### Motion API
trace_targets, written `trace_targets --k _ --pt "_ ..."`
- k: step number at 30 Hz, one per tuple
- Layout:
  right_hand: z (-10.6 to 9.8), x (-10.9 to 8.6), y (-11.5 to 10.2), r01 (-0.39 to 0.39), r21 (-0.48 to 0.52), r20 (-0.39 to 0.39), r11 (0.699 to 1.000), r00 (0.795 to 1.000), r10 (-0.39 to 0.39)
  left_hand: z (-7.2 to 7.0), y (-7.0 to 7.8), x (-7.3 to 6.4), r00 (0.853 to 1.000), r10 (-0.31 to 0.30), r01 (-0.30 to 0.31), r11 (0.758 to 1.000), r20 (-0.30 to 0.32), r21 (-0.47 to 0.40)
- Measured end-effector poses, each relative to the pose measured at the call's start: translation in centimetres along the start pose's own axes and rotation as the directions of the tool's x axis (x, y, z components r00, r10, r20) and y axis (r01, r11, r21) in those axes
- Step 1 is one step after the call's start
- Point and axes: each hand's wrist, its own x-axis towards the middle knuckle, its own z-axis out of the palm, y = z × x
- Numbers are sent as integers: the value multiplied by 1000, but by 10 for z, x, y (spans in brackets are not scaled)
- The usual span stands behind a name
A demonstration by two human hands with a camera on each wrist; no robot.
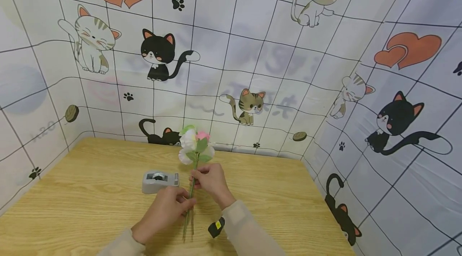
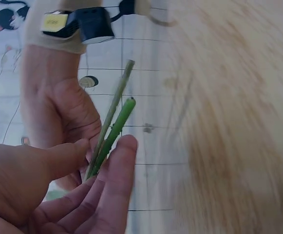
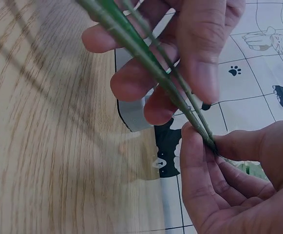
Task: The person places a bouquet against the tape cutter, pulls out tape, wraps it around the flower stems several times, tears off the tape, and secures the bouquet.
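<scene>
Two artificial flowers (image 1: 197,146), with white and pink blooms and green leaves, are held together upright above the table. My right hand (image 1: 212,182) pinches both stems just below the leaves, between thumb and forefinger. Lower down, my left hand (image 1: 166,207) is around the stems. In the right wrist view, the fingers of the left hand (image 3: 146,87) lie loosely behind the green stems (image 3: 153,70), its thumb a little apart from them. The left wrist view shows the cut stem ends (image 2: 124,105) sticking out past the left fingers. The blooms are mostly hidden in both wrist views.
A grey tape dispenser (image 1: 153,184) stands on the wooden table (image 1: 94,192), just left of the flowers. Cloth walls (image 1: 216,63) printed with cats and grid lines enclose the table's back and sides. A black wrist device (image 1: 216,227) with a yellow label is on the right wrist.
</scene>
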Motion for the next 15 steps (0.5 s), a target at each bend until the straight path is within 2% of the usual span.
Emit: trace_targets --k 3,7,9,15 --pt "0 0 1 3 23 12 1000 1000 -4 -5 -3 2 996 -49 57 992 69 -114" --pt "0 0 2 0 49 34 999 999 -2 -11 -5 2 985 -99 132 961 141 -243" --pt "1 1 3 -8 57 38 998 999 6 -13 -6 2 980 -117 160 946 164 -282" --pt "3 3 4 -49 66 50 997 998 45 -15 -8 2 966 -155 216 924 208 -315"
